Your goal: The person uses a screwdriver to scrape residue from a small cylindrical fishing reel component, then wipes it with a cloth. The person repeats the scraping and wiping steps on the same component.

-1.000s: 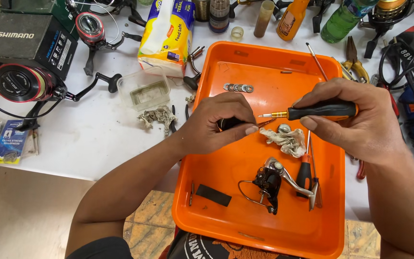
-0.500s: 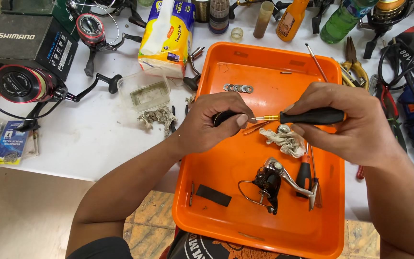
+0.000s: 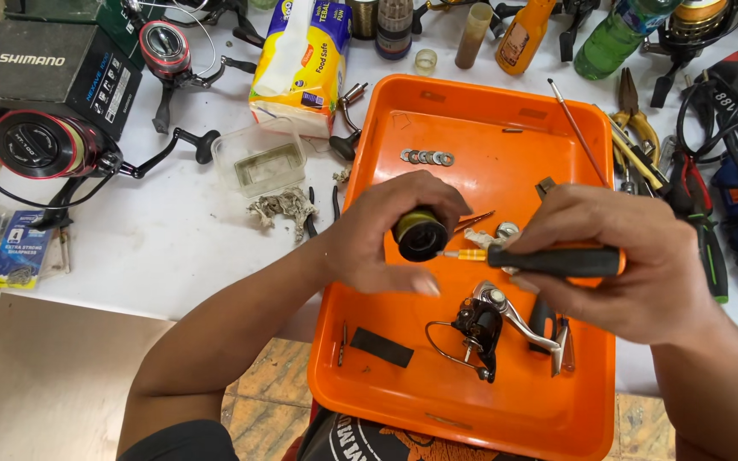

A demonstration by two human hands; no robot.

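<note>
over orange tray (image 3: 403,128), spool (image 3: 420,235) in left hand (image 3: 386,235), screwdriver (image 3: 548,260) in right hand (image 3: 617,265)

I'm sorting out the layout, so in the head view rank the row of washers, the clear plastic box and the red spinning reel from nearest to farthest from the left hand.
1. Row of washers, just above the left hand, in the tray.
2. Clear plastic box, up-left on the table.
3. Red spinning reel, far left.

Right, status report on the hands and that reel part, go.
Left hand holds round dark spool above orange tray. Right hand grips black-handled screwdriver, tip at the spool. Reel body lies in tray below, clear of both.
</note>
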